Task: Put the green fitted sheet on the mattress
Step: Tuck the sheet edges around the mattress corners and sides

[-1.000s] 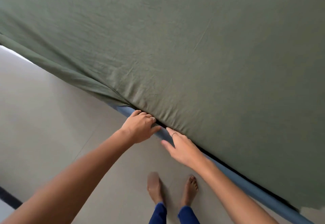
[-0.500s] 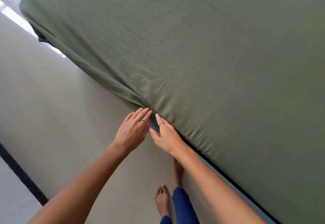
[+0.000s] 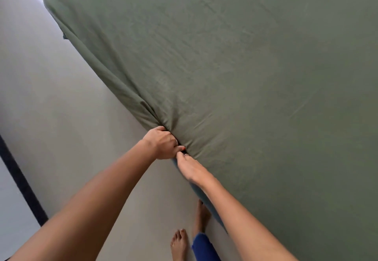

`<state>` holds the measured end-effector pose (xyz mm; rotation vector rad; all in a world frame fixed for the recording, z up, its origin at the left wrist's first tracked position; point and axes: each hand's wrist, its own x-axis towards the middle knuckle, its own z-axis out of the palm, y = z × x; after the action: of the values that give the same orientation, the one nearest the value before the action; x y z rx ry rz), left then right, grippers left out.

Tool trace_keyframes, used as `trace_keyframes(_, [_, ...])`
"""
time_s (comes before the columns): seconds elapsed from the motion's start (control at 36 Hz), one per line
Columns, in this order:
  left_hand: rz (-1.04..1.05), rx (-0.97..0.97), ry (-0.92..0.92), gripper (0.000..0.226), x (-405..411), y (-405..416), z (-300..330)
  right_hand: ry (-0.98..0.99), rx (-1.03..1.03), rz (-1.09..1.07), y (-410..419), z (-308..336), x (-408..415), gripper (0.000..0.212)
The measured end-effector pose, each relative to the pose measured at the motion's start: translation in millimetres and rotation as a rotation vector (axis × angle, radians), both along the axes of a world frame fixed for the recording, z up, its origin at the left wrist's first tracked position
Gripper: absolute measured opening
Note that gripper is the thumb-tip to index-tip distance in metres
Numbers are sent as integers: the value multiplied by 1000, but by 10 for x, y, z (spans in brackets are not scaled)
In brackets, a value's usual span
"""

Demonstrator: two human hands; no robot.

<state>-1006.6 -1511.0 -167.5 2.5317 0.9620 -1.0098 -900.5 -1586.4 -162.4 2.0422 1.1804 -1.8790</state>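
The green fitted sheet [image 3: 235, 72] is spread over the mattress and fills the upper right of the head view. A strip of blue mattress side [image 3: 204, 196] shows below its near edge. My left hand [image 3: 162, 143] is clenched on a bunch of sheet at that edge, and creases fan out from the grip. My right hand [image 3: 191, 168] lies right beside it, with its fingertips pushed in under the sheet hem against the mattress side. Whether these fingers pinch the fabric is hidden. The sheet's far corner [image 3: 54, 9] hangs loosely at the upper left.
Pale grey floor [image 3: 67, 117] runs along the left of the bed. A dark strip [image 3: 22, 185] crosses the floor at lower left. My bare feet [image 3: 180, 243] stand close to the bed side, at the bottom of the view.
My left hand went from flat with fingers extended to a fist bunching the sheet edge. My right hand slid along the edge beside it. The view shifted, showing more of the far corner.
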Motion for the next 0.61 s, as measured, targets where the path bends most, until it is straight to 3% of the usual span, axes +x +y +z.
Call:
trace_keyframes(0.14, [-63, 24, -147, 41, -60, -46, 102, -14, 37, 35, -72, 57, -23, 47])
trace_keyframes(0.28, [270, 189, -649, 19, -506, -138, 197, -55, 157, 45, -136, 283, -17, 44])
trace_keyframes(0.33, [598, 303, -773, 18, -612, -153, 227, -29, 270, 24, -56, 391, -25, 45])
trace_keyframes(0.42, [1205, 340, -745, 24, -619, -107, 226, 86, 436, 51, 151, 475, -88, 50])
trace_keyframes(0.5, [1741, 78, -681, 41, -576, -23, 155, 139, 483, 163, 320, 415, -202, 55])
trace_keyframes(0.56, [2060, -178, -775, 41, -514, 33, 82, 127, 469, 237, 380, 348, -258, 57])
trace_keyframes(0.61, [2273, -303, -911, 35, -478, 94, 9, 105, 482, 281, 413, 285, -303, 58])
